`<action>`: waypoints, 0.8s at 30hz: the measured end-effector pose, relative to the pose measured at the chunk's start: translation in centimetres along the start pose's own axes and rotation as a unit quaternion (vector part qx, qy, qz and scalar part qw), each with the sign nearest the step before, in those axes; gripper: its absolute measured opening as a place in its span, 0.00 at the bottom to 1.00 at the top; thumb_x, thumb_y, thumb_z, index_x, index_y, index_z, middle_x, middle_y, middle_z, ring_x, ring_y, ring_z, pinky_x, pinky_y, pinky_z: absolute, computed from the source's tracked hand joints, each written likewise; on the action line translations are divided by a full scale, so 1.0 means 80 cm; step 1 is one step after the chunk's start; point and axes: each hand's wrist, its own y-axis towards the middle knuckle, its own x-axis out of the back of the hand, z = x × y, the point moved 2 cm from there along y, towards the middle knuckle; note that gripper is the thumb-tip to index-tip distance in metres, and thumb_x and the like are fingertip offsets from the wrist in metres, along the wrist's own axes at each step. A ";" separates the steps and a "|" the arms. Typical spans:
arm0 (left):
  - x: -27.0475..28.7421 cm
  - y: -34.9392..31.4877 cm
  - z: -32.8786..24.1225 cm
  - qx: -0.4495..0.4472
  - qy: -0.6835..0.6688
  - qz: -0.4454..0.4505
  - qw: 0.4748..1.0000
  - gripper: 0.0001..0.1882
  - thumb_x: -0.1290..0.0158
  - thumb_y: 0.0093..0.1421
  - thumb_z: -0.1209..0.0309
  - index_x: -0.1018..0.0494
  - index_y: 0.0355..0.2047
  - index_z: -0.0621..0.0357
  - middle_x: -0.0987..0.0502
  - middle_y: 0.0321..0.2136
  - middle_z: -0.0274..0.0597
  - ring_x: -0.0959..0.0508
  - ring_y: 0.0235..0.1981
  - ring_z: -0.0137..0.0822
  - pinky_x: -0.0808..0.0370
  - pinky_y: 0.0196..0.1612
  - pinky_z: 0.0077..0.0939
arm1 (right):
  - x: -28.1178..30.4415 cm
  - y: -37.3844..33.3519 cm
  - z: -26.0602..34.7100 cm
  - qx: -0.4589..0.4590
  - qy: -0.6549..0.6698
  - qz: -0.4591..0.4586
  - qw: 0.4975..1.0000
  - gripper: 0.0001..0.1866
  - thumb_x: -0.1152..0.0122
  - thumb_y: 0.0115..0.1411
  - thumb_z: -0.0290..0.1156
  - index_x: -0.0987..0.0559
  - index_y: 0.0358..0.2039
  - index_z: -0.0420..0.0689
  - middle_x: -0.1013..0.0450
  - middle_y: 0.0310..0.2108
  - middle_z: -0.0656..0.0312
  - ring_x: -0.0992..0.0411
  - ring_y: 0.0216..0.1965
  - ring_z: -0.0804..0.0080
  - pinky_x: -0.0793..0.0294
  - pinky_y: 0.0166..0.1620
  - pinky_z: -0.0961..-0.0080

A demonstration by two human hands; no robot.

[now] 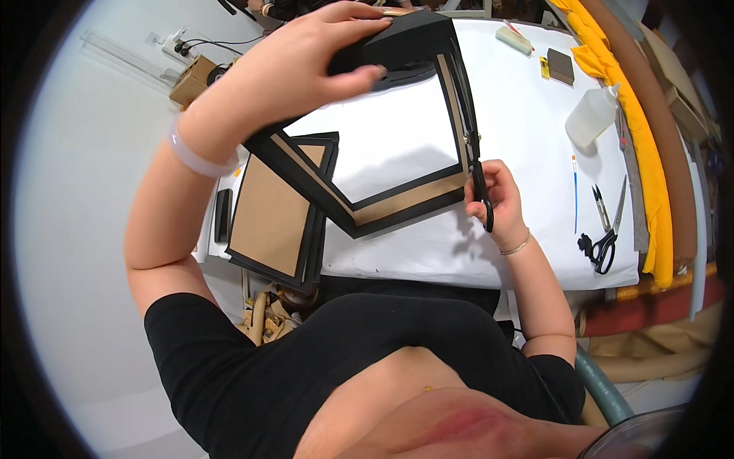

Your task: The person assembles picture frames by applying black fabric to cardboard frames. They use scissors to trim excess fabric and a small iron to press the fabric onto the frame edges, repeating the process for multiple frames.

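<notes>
Raised at an angle above the white work surface is a black frame (342, 205) with tan board strips showing along its inner sides and a large open middle. My left hand (321, 57) grips its far left part, fingers over the outer black face and thumb bent toward the opening. At the frame's right side, my right hand (501, 195) has hold of black-handled scissors (479, 187). Their blades point away from me, along the frame's right edge; whether they cut into it I cannot tell. Below and left of the frame lie stacked black-edged tan panels (271, 210).
On the right side of the white-covered table (527, 252) are another pair of scissors (605, 249), thread snips (600, 205), a thin blue brush (575, 195), a translucent bottle (592, 116) and a dark block (560, 66). Yellow cloth (656, 206) runs beyond the right edge.
</notes>
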 end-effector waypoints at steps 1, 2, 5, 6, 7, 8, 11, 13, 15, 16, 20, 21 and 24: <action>-0.003 0.007 -0.023 0.049 0.039 0.014 0.998 0.28 0.38 0.62 0.64 0.28 0.61 0.59 0.25 0.58 0.50 0.19 0.50 0.48 0.20 0.54 0.35 | 0.001 -0.002 0.005 -0.004 -0.002 -0.004 1.000 0.39 0.20 0.48 0.55 0.32 0.47 0.44 0.29 0.29 0.66 0.32 0.28 0.81 0.33 0.31 0.84; -0.014 0.012 -0.036 0.037 0.090 -0.020 0.995 0.29 0.37 0.61 0.64 0.29 0.62 0.59 0.25 0.57 0.49 0.18 0.49 0.48 0.19 0.51 0.35 | 0.002 -0.005 0.008 -0.008 -0.005 -0.008 1.000 0.39 0.20 0.48 0.56 0.32 0.47 0.44 0.29 0.29 0.66 0.32 0.28 0.81 0.33 0.31 0.84; -0.019 0.014 -0.067 0.080 0.132 -0.016 0.988 0.30 0.40 0.62 0.67 0.33 0.63 0.59 0.22 0.53 0.48 0.18 0.47 0.48 0.19 0.47 0.35 | 0.000 -0.011 0.010 -0.002 -0.009 -0.003 1.000 0.39 0.20 0.48 0.57 0.32 0.47 0.44 0.29 0.28 0.66 0.32 0.27 0.81 0.33 0.31 0.84; -0.007 0.021 -0.071 0.098 0.102 0.017 0.990 0.28 0.43 0.64 0.70 0.34 0.63 0.64 0.23 0.55 0.53 0.20 0.51 0.48 0.21 0.51 0.34 | -0.001 -0.013 0.013 -0.006 -0.004 -0.002 1.000 0.39 0.20 0.48 0.57 0.32 0.47 0.44 0.29 0.28 0.66 0.32 0.27 0.81 0.33 0.31 0.84; -0.002 0.025 -0.073 0.115 0.071 0.049 0.990 0.27 0.46 0.65 0.72 0.35 0.63 0.68 0.25 0.56 0.57 0.22 0.55 0.49 0.23 0.55 0.34 | -0.003 -0.013 0.018 -0.010 0.001 -0.002 1.000 0.39 0.20 0.48 0.57 0.32 0.47 0.44 0.29 0.28 0.66 0.32 0.27 0.81 0.33 0.31 0.84; 0.000 0.023 -0.073 0.076 0.067 -0.002 0.995 0.26 0.44 0.59 0.73 0.33 0.57 0.70 0.22 0.46 0.60 0.19 0.44 0.56 0.20 0.46 0.41 | -0.004 -0.015 0.021 -0.013 0.005 -0.001 1.000 0.39 0.20 0.48 0.57 0.32 0.47 0.44 0.29 0.27 0.66 0.32 0.27 0.81 0.33 0.31 0.84; 0.006 0.024 -0.072 0.103 0.032 0.027 0.994 0.28 0.43 0.60 0.72 0.34 0.59 0.70 0.21 0.44 0.61 0.18 0.43 0.57 0.20 0.45 0.42 | 0.001 -0.019 0.020 -0.016 0.005 0.009 1.000 0.39 0.20 0.47 0.56 0.31 0.47 0.44 0.29 0.27 0.66 0.32 0.27 0.81 0.33 0.31 0.84; 0.004 0.023 -0.063 0.090 0.027 0.024 0.995 0.27 0.42 0.60 0.71 0.33 0.58 0.70 0.20 0.42 0.62 0.18 0.41 0.58 0.20 0.44 0.44 | 0.001 -0.021 0.020 -0.035 0.010 0.012 0.999 0.39 0.20 0.47 0.56 0.31 0.47 0.44 0.29 0.27 0.66 0.32 0.27 0.82 0.33 0.31 0.84; 0.007 0.025 -0.063 0.098 0.028 0.029 0.994 0.26 0.43 0.60 0.71 0.33 0.57 0.70 0.20 0.42 0.62 0.18 0.41 0.58 0.20 0.44 0.44 | 0.000 -0.021 0.023 -0.045 0.015 0.017 0.999 0.40 0.20 0.47 0.56 0.31 0.47 0.44 0.29 0.27 0.66 0.32 0.27 0.82 0.33 0.31 0.84; 0.008 0.026 -0.063 0.101 0.027 0.030 0.994 0.26 0.43 0.60 0.71 0.33 0.57 0.70 0.20 0.42 0.62 0.18 0.41 0.59 0.20 0.44 0.44 | -0.003 -0.020 0.026 -0.045 0.018 0.020 0.999 0.40 0.20 0.47 0.56 0.31 0.47 0.43 0.29 0.27 0.66 0.32 0.27 0.82 0.33 0.31 0.84; 0.006 0.031 -0.062 0.112 0.031 0.046 0.992 0.26 0.43 0.61 0.71 0.33 0.57 0.70 0.20 0.44 0.62 0.18 0.41 0.58 0.20 0.43 0.43 | -0.005 -0.016 0.028 -0.066 0.037 0.016 0.997 0.40 0.20 0.47 0.57 0.31 0.47 0.43 0.29 0.26 0.66 0.32 0.26 0.82 0.34 0.29 0.85; 0.005 0.032 -0.062 0.115 0.034 0.052 0.991 0.27 0.43 0.61 0.70 0.33 0.58 0.70 0.21 0.44 0.62 0.18 0.41 0.57 0.19 0.43 0.43 | -0.004 -0.015 0.030 -0.066 0.042 0.013 0.997 0.40 0.20 0.47 0.58 0.31 0.47 0.43 0.29 0.26 0.66 0.32 0.25 0.82 0.34 0.29 0.85; -0.019 0.015 -0.056 0.067 0.101 -0.054 0.991 0.29 0.38 0.62 0.68 0.31 0.63 0.52 0.18 0.46 0.44 0.16 0.37 0.47 0.18 0.38 0.36 | -0.006 -0.009 0.034 -0.057 0.054 0.018 0.997 0.41 0.20 0.46 0.58 0.30 0.47 0.43 0.29 0.25 0.66 0.32 0.23 0.82 0.34 0.27 0.86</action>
